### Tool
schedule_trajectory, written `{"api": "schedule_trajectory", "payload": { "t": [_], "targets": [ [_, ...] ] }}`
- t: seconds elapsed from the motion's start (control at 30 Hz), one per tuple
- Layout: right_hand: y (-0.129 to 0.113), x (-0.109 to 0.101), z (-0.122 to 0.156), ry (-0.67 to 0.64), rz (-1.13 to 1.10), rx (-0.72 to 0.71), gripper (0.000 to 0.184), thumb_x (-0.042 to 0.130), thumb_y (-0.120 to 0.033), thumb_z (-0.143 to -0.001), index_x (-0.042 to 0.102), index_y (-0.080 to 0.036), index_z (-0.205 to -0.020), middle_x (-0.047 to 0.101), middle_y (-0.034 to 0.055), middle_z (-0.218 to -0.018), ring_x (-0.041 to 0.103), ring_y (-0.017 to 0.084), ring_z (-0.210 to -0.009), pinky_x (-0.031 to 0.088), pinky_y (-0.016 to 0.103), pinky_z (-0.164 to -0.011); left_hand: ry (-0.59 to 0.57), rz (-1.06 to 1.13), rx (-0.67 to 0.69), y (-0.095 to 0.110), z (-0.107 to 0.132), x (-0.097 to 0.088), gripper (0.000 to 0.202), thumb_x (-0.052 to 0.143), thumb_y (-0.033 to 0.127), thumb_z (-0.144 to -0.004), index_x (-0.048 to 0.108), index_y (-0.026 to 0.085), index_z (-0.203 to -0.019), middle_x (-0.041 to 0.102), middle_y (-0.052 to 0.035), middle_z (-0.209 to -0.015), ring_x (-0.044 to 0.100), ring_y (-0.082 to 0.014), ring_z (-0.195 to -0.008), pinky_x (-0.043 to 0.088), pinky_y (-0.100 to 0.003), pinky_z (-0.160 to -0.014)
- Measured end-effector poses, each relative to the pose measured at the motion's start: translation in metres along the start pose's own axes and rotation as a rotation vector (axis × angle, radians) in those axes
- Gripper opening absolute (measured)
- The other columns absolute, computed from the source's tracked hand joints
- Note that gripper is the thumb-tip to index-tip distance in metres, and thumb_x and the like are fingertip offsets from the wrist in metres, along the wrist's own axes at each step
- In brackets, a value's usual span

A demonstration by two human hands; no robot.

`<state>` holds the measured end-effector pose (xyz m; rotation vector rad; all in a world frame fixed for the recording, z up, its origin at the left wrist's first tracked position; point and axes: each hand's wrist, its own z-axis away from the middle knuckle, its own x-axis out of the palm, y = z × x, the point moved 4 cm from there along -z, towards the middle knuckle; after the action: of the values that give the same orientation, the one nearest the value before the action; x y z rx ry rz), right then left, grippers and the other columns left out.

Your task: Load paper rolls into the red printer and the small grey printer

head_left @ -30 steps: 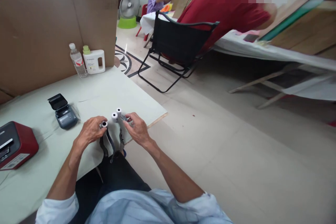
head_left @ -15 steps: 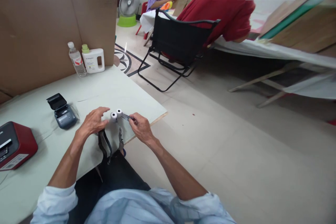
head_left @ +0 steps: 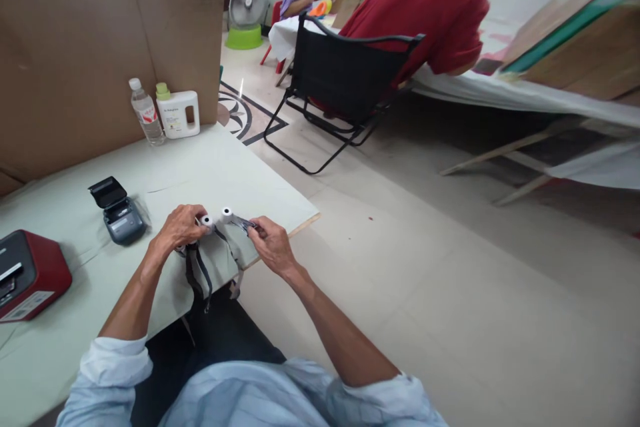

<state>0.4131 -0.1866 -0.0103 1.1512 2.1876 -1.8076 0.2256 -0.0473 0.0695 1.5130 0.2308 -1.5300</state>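
My left hand (head_left: pixel 184 225) is closed on a small white paper roll (head_left: pixel 207 221) with a dark hole in its end, low over the table's corner. A dark strip trails from that roll toward the table edge. Just right of it stands a second white paper roll (head_left: pixel 227 213), apart from the first. My right hand (head_left: pixel 273 243) pinches a dark, shiny strip (head_left: pixel 245 223) that reaches to this second roll; its exact kind is unclear. Below my left hand, black straps (head_left: pixel 193 273) hang over the edge. An open portable label printer (head_left: pixel 124 219) sits left of my left hand.
A red and black box-shaped device (head_left: pixel 35 280) is at the table's left. A water bottle (head_left: pixel 147 113) and a white detergent jug (head_left: pixel 179 115) stand against a cardboard panel (head_left: pixel 75 67). Beyond are a black folding chair (head_left: pixel 350 80) with a person in red, another person, and a fan (head_left: pixel 249 3).
My left hand has closed on the nearer paper roll and drawn it slightly left, away from the other roll. My right hand keeps its pinch and has shifted slightly right.
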Motion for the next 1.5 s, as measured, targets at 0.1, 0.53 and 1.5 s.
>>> {"api": "schedule_trajectory", "payload": {
  "t": [0.1,0.53,1.5],
  "targets": [
    [-0.002,0.0,0.004,-0.012,-0.021,0.003,0.019,0.056,-0.035,-0.093,0.069,-0.021,-0.095,0.07,0.0042,-0.081,0.064,0.018,-0.068,0.051,0.03,-0.067,-0.012,0.064,0.064,0.004,0.006,0.007,0.029,0.065,0.018,-0.077,0.077,0.02,-0.103,0.079,-0.0045,-0.091,0.072,-0.0223,-0.087,0.051,-0.03,-0.079],
    [-0.003,0.004,0.015,-0.032,-0.014,-0.002,0.039,0.062,-0.058,-0.092,0.068,-0.021,-0.102,0.073,0.008,-0.084,0.069,0.023,-0.069,0.06,0.037,-0.065,0.228,0.105,0.076,-0.023,0.05,0.006,0.042,0.065,0.024,-0.088,0.07,0.02,-0.13,0.074,-0.0102,-0.128,0.07,-0.0257,-0.108,0.055,-0.042,-0.103],
    [-0.013,-0.002,0.013,-0.015,0.065,-0.055,0.027,0.063,-0.042,-0.094,0.066,-0.021,-0.11,0.07,0.0088,-0.099,0.069,0.023,-0.083,0.057,0.035,-0.069,0.441,-0.092,0.036,-0.059,0.115,-0.014,0.041,0.068,0.032,-0.09,0.065,0.022,-0.13,0.066,-0.0137,-0.138,0.056,-0.0332,-0.138,0.045,-0.05,-0.116]
  ]
}}
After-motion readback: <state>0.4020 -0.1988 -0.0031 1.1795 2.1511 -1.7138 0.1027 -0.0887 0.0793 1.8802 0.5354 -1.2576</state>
